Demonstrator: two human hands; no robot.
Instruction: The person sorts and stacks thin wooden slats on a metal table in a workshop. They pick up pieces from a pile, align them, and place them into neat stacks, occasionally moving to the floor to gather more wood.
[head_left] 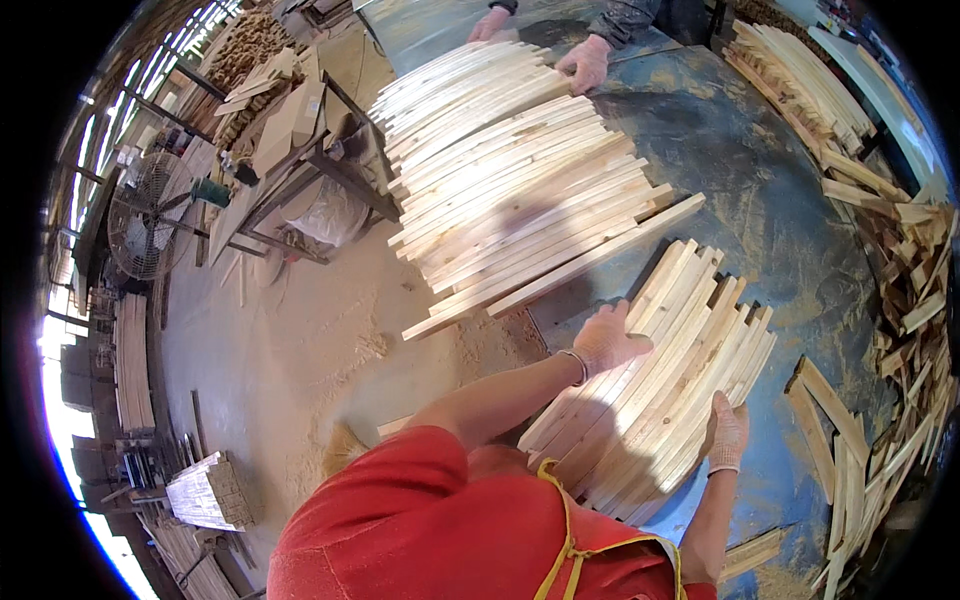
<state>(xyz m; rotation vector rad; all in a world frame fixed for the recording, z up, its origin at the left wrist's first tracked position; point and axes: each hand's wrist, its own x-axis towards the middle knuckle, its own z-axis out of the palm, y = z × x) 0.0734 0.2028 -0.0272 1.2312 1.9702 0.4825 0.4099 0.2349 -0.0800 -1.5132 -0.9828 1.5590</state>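
A row of pale wooden strips (660,380) lies side by side in front of me, their far ends uneven. My left hand (608,340), in a light pink work glove, grips the row's left edge with the thumb over the top. On the opposite edge, my right hand (728,432), gloved alike, holds the outermost strip, its fingers partly hidden along the side. Just beyond lies a larger spread of similar strips (520,190). A co-worker's gloved hand (585,65) touches the far right of that spread, and the other gloved hand (490,22) rests at its far edge.
The blue-grey tabletop (700,140) is dusted with sawdust. Offcuts (910,290) pile up along the right, with loose pieces (825,410) near my right arm. Stacked strips (805,85) lie at far right. On the left stand a metal-framed table (325,160) and a fan (145,220).
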